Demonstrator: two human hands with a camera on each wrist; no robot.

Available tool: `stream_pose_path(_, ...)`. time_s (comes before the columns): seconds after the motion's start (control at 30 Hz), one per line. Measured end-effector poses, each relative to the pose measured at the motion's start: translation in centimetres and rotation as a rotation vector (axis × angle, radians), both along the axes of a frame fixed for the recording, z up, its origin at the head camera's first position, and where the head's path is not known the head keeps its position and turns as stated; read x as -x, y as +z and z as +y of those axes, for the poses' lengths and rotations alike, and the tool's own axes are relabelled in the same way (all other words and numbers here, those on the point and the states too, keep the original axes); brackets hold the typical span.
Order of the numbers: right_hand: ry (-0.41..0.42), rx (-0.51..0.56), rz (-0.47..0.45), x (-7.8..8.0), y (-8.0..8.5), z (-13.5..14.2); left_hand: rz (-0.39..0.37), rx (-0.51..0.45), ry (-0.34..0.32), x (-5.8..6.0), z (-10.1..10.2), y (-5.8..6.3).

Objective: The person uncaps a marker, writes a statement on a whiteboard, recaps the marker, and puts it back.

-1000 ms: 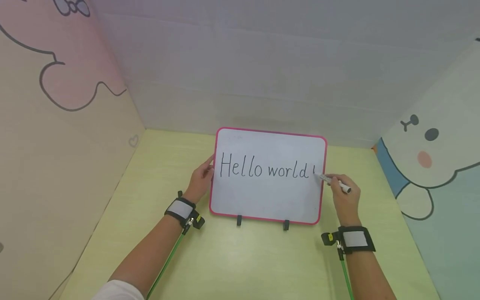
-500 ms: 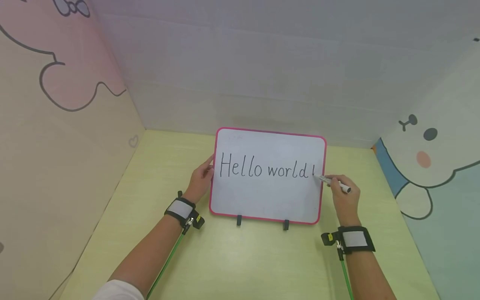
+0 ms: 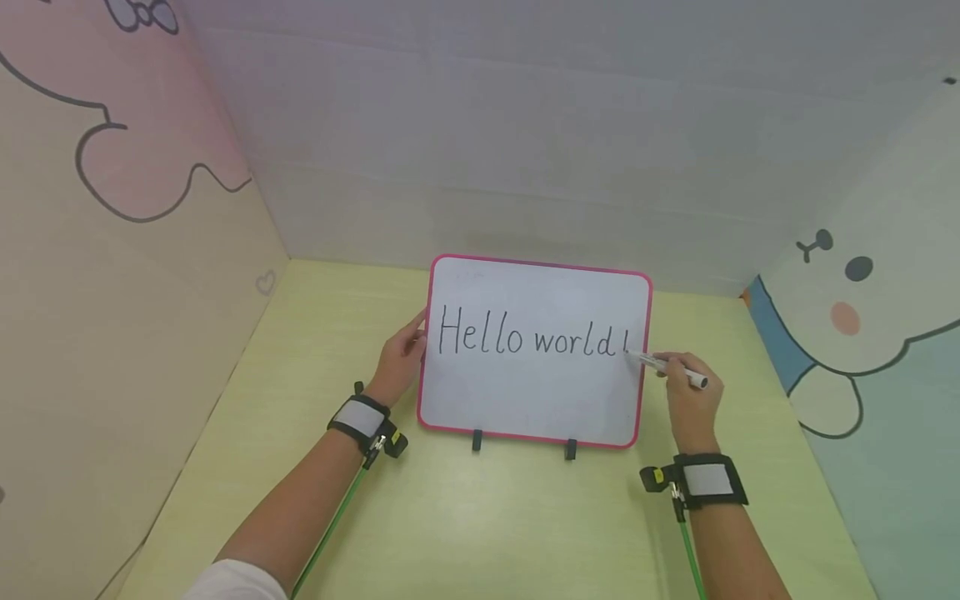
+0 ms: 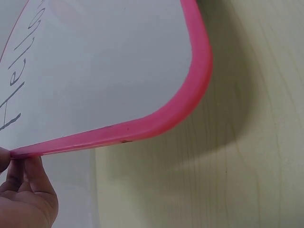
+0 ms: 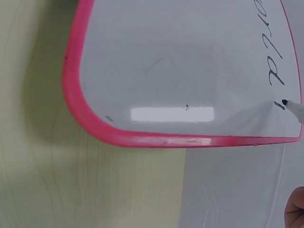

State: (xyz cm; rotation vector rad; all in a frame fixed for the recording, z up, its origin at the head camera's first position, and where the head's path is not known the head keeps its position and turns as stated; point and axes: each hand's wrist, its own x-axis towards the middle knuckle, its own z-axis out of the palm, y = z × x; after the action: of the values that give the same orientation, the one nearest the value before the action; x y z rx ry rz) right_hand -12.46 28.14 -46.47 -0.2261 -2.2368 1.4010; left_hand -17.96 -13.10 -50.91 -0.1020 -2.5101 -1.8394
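Note:
A whiteboard [image 3: 525, 400] with a pink frame stands tilted back on the table, bearing "Hello world" and an upright stroke in black handwriting. My left hand [image 3: 397, 367] pinches its left edge; in the left wrist view the thumb is at the front and the fingers [image 4: 38, 175] are behind the pink rim. On the other side my right hand [image 3: 696, 396] grips a white marker [image 3: 693, 378], cap end pointing away from the board. The right wrist view shows the marker's black tip [image 5: 284, 102] right beside the short stroke [image 5: 279, 105] after the "d".
Two small black feet [image 3: 477, 441] support the board's lower edge on the pale yellow-green table [image 3: 480, 525]. A grey wall [image 3: 525, 167] rises close behind. Cartoon-painted panels stand at the left [image 3: 112, 333] and right [image 3: 915, 450]. Green cords [image 3: 330, 533] run from both wrist cameras.
The stroke after "world" has grown longer downward as the marker tip moved down a little. Most recently the right hand has shifted slightly right with the marker. My left hand keeps its place.

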Motion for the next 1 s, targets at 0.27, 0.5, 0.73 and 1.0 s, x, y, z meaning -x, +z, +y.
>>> stream_pose_path(0.27, 0.0, 0.029, -0.03, -0.3, -0.2, 0.2, -0.008, -0.009, 0.002, 0.1, -0.1, 0.0)
stream_pose_path(0.5, -0.005, 0.005, -0.043, -0.1, -0.5, 0.1, -0.007, 0.002, -0.003, 0.2, -0.1, -0.2)
stream_pose_path(0.73, 0.003, -0.033, -0.021, 0.1, -0.8, 0.3, 0.004, 0.005, -0.003, 0.2, -0.1, -0.2)
stream_pose_path(1.0, -0.007, -0.049, -0.044, -1.0, 1.6, -1.5, -0.011, 0.001, 0.003, 0.2, 0.0, -0.1)
